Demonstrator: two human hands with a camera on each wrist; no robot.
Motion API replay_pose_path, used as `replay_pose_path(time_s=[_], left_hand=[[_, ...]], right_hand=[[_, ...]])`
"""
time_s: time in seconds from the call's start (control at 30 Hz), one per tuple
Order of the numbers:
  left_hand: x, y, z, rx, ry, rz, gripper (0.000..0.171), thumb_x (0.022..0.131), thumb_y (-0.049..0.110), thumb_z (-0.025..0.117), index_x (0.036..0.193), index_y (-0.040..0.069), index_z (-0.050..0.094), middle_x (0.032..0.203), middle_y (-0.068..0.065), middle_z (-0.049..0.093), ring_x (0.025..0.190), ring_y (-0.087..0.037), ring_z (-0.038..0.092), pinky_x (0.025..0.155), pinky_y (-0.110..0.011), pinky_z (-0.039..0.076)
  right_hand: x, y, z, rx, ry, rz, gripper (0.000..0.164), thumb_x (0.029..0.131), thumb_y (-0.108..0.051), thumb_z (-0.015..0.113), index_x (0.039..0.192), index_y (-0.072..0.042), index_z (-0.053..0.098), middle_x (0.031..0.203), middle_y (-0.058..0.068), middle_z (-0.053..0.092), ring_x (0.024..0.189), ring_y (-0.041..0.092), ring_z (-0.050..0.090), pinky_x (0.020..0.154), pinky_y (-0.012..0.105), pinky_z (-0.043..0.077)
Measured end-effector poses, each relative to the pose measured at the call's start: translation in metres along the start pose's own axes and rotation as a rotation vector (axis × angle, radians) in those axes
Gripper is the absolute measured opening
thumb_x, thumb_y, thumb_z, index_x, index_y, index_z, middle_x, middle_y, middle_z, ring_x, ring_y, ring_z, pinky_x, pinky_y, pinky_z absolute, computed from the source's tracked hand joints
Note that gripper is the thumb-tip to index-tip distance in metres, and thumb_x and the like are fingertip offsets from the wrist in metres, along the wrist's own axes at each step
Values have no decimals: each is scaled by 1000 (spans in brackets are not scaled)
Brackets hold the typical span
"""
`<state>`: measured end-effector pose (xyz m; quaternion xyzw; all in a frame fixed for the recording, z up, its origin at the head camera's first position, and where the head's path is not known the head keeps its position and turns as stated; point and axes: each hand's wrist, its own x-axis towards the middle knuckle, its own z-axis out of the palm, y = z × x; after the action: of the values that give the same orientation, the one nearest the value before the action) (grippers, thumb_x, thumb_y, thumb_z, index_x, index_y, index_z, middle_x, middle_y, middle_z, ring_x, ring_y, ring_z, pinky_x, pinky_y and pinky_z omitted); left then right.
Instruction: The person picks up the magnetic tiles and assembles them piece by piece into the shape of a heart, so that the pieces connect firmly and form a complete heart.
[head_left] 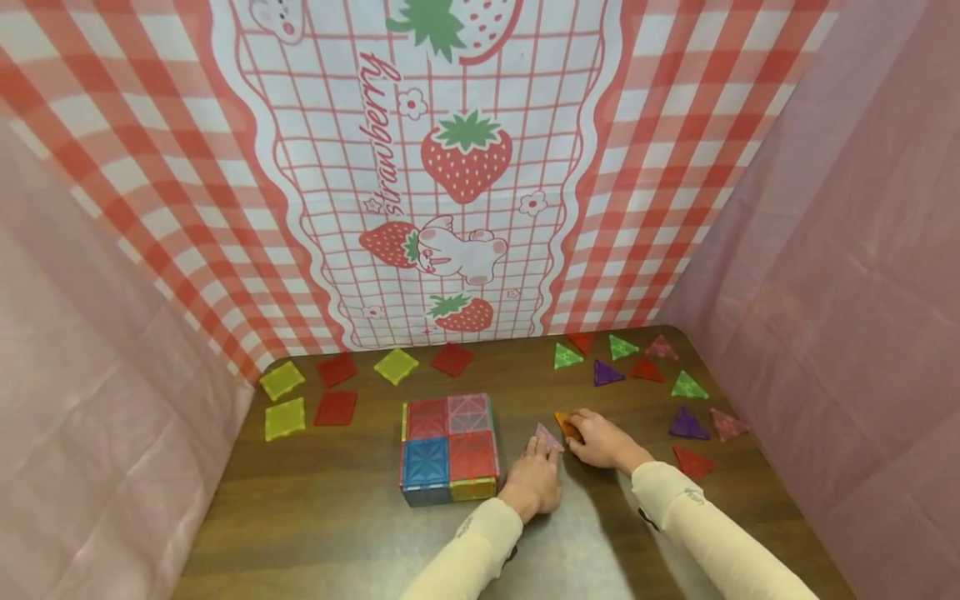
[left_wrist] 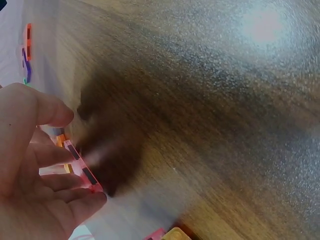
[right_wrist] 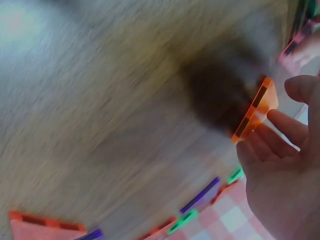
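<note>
Strawberry-print cloth (head_left: 465, 158) and pink drapes (head_left: 840, 275) mark a curtained tabletop booth.

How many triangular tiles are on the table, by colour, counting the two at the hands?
Green triangles: 3
Red triangles: 3
Pink triangles: 3, one of them at the left hand
Purple triangles: 2
Orange triangle: 1, at the right hand
Total: 12

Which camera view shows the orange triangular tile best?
The right wrist view: the orange tile appears large, its dark-striped edge exposed. The head view shows it small, partly covered by the right hand; the left wrist view, only orange slivers behind the pink tile.
</note>
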<state>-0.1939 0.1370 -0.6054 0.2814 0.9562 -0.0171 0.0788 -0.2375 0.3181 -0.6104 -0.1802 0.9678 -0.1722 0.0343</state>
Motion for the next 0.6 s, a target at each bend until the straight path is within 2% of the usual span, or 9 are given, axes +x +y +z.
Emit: replay_pose_path(time_s=[0.27,0.6], left_hand=[[0,1,1,0,-16,6,68,91,38,67,151,13,47,155,-11,43,147,-27,39,115,-29,39],[1,3,3,-7,-4,-13,68,91,37,67,152,15,46,155,-11,42,147,-27,39,114,-29,40]], right_hand=[[3,-14,7,56,4,-118,36,97,-12,62,128,6,65,128,23,63,117,40,63,98,52,52],[5,-11,9,20,16,-111,34,94,-10,64,124,6,68,128,27,63,116,43,64,98,54,52]])
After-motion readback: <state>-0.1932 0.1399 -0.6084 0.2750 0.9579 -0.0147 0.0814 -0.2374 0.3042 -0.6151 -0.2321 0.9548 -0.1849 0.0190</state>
